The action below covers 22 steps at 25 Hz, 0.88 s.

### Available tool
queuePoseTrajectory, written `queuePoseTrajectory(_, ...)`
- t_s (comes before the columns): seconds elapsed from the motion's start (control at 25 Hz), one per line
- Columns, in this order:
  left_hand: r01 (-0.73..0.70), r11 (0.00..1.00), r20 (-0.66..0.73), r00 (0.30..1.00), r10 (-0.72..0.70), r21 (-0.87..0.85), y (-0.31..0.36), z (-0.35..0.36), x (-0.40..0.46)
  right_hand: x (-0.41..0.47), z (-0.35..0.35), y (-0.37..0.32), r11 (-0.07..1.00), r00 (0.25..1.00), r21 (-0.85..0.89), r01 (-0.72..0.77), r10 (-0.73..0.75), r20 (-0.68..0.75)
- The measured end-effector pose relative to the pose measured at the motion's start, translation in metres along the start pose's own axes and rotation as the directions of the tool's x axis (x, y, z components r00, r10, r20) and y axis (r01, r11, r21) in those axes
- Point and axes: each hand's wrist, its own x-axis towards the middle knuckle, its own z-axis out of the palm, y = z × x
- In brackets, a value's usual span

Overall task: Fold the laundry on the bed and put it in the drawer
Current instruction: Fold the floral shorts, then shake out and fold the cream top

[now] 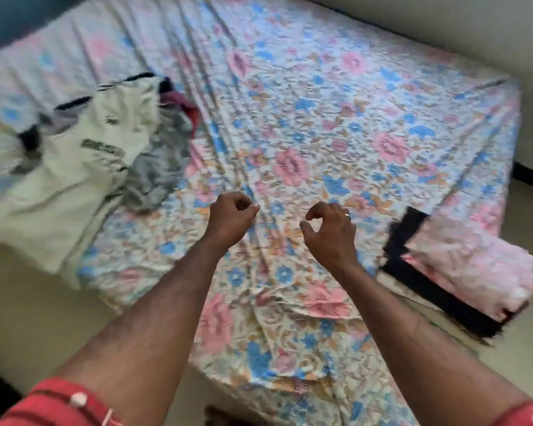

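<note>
A floral bed sheet (pixel 320 118) covers the bed. An unfolded laundry pile (pixel 111 142) lies on its left side: a pale garment with dark print on top, with grey, maroon and black pieces under and beside it. A folded pink cloth (pixel 474 265) rests on a folded black cloth (pixel 419 272) at the bed's near right corner. My left hand (pixel 233 215) hovers over the middle of the sheet with its fingers curled in, holding nothing. My right hand (pixel 330 232) hovers beside it, fingers loosely bent, thumb and forefinger apart, a ring on one finger.
A pale wall (pixel 443 26) runs along the bed's far side. Light floor (pixel 28 302) shows at the near left and at the right of the bed. A dark headboard or cushion (pixel 13 20) sits at the far left. No drawer is in view.
</note>
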Motion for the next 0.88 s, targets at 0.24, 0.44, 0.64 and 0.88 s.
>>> queuePoseTrajectory(0.24,0.102,0.990,-0.287,0.949,-0.127,-0.100,-0.118,-0.233,-0.042,-0.041,0.167,-0.203,0.963,0.938,0.101,0.250,-0.266,0.222)
queuePoseTrajectory(0.44,0.144,0.963,-0.448,0.862,-0.235,-0.228,-0.203,-0.332,-0.062,-0.065,0.256,-0.284,0.940,0.893,0.161,0.300,-0.336,0.299)
queuePoseTrajectory(0.64,0.136,0.950,-0.433,0.865,-0.252,-0.280,-0.234,-0.369,-0.021,-0.026,0.325,-0.342,0.901,0.839,0.131,0.414,-0.434,0.329)
queuePoseTrajectory(0.88,0.097,0.948,-0.471,0.849,-0.239,-0.304,-0.246,-0.386,0.115,0.102,0.387,-0.348,0.898,0.864,0.051,0.437,-0.435,0.253)
